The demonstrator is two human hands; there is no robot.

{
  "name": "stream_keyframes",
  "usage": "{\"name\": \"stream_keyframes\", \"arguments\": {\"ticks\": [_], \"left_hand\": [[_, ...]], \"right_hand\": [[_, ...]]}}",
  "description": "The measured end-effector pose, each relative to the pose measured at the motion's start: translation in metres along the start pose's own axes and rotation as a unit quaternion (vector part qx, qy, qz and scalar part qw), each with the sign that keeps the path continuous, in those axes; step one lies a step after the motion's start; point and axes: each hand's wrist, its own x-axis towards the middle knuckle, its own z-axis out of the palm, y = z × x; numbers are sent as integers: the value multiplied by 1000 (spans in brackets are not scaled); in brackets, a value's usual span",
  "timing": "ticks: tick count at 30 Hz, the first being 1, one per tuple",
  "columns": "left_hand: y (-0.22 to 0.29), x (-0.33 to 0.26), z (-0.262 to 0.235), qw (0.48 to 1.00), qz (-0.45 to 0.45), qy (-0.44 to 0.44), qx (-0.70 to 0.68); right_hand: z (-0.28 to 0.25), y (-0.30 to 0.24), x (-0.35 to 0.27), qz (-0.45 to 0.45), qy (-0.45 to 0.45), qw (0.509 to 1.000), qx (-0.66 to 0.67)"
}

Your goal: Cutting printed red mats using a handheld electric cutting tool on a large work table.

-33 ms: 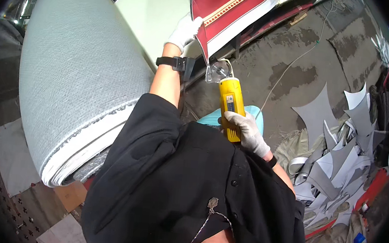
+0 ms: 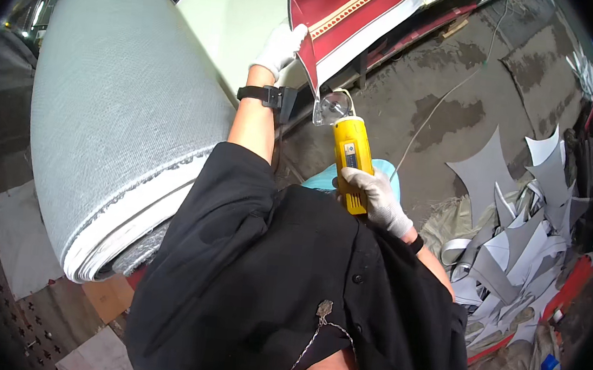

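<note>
My left hand (image 2: 280, 48), in a white glove, grips the near left edge of a red mat (image 2: 352, 28) with a cream patterned stripe and a whitish border. Gloved too, my right hand (image 2: 378, 198) is wrapped round the yellow body of a handheld electric rotary cutter (image 2: 353, 145). The cutter's round head, with a clear guard, is up against the mat's near pointed corner. Whether the blade touches the material I cannot tell. Under the mat lies a pale green surface (image 2: 237, 21).
At my left stands a large roll of grey textured material (image 2: 126, 114) with white layers at its end. A thin cord (image 2: 439, 102) crosses the stained floor (image 2: 450, 121). Grey and white offcuts (image 2: 516, 253) are heaped at the right. A turquoise seat (image 2: 388, 170) shows beneath me.
</note>
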Motion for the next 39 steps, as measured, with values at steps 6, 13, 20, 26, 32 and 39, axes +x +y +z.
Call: {"name": "stream_keyframes", "arguments": {"ticks": [6,13,20,26,32,39], "left_hand": [[11,-27,-24,982,42,34,-182],[31,-49,-36,949,-83,144,-268],[35,-58,-28,970,-57,129,-196],[24,-55,-26,979,-63,104,-166],[31,-59,-21,986,-57,129,-94],[28,-59,-16,986,-54,102,-122]], "right_hand": [[3,17,-13,-19,-7,1000,-12],[6,36,-20,-50,-44,998,-2],[14,49,-10,-66,-40,996,48],[24,50,5,-83,-47,993,71],[24,45,15,-77,-38,993,78],[24,46,20,-61,-50,992,94]]}}
